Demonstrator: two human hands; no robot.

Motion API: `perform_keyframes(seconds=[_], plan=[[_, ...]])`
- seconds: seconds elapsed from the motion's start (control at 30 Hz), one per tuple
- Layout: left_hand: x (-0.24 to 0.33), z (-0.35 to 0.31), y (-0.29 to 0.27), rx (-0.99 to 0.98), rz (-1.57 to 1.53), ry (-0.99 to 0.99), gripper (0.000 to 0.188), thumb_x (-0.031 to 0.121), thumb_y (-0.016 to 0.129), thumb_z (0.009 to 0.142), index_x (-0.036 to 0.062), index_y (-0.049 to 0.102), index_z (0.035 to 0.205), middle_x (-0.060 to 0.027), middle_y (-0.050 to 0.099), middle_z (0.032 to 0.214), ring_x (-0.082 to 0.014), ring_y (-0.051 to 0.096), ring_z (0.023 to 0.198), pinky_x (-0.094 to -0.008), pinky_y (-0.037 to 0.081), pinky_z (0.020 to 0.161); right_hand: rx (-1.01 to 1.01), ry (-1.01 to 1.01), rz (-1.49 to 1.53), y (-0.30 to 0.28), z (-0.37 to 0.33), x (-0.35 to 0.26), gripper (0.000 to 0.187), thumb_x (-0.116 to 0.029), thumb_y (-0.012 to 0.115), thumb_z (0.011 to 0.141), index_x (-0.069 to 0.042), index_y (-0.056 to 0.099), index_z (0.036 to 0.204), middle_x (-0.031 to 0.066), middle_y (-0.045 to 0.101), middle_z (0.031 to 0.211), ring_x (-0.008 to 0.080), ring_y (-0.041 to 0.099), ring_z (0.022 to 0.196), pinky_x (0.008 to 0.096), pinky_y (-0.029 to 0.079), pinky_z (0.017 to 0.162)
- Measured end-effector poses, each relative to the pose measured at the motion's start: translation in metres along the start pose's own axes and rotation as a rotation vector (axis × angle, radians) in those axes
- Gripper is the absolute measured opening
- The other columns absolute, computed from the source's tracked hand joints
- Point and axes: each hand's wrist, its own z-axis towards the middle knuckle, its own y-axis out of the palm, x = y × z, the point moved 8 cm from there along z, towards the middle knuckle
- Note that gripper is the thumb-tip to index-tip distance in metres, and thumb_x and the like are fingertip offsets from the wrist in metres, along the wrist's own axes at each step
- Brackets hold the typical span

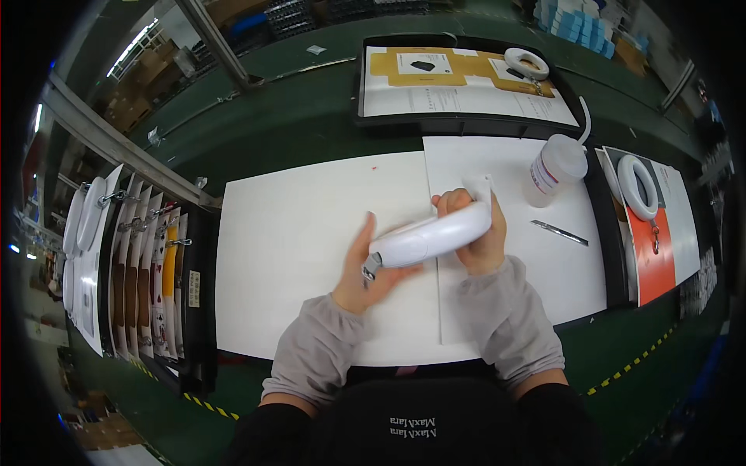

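Note:
Above the white work surface I hold a white ring-shaped leash handle [427, 239], tilted so that it shows mostly edge-on. A grey end piece with a metal clip [371, 266] sits at its left end. My right hand [483, 241] is closed round the right end, and something thin and white shows by its fingers; I cannot make out what. My left hand [364, 272] is at the clip end, slightly blurred, thumb raised and fingers stretched out behind the handle. Whether its palm touches the handle is hidden.
A wash bottle [553, 171] and a slim craft knife [559, 232] lie to the right on the white sheet [536, 279]. Black trays with similar rings and printed cards stand at the back [466, 123], right [616, 264] and left [203, 311].

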Motion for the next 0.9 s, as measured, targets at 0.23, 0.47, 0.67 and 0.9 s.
perform_keyframes(seconds=[0.23,0.47,0.67,0.9], plan=[[0.021,-0.003,-0.009,-0.214,-0.266,0.105,0.054,0.021,0.043,0.084,-0.005,0.038,0.132,-0.0199,0.052,0.125,-0.0308,0.05,0.119,-0.0536,0.039,0.1,0.266,0.154,-0.606,0.008,-0.005,0.002,0.055,-0.039,0.034,0.099,0.006,0.063,0.089,0.0156,0.066,0.088,0.0235,0.061,0.093,0.0383,0.044,0.091],[0.026,0.0,0.006,-0.126,-0.137,0.139,0.084,0.067,0.031,0.088,-0.0006,0.03,0.138,-0.0165,0.042,0.135,-0.0319,0.045,0.122,-0.0393,0.04,0.101,-0.763,-0.514,-1.727,0.101,-0.044,0.042,0.037,-0.029,0.066,0.077,-0.016,0.06,0.111,0.007,0.041,0.14,0.0329,0.038,0.128,0.057,0.024,0.1],[0.006,-0.003,0.006,-0.145,-0.132,0.092,0.107,0.085,0.015,0.075,0.0032,0.02,0.144,-0.0135,0.033,0.141,-0.028,0.037,0.128,-0.0485,0.037,0.102,-0.354,-0.28,-1.741,0.086,-0.014,0.038,0.029,-0.025,0.066,0.068,-0.01,0.065,0.093,0.0116,0.054,0.114,0.0317,0.049,0.113,0.0539,0.032,0.095],[-0.012,-0.004,0.009,-0.296,0.012,-0.074,0.068,0.045,0.04,0.094,0.0051,0.017,0.144,-0.016,0.031,0.14,-0.0302,0.027,0.136,-0.0632,0.04,0.093,0.124,0.409,-1.37,-0.011,0.011,0.026,0.047,-0.035,0.042,0.085,0.004,0.064,0.073,0.02,0.062,0.062,0.0335,0.06,0.055,0.0411,0.048,0.059]])
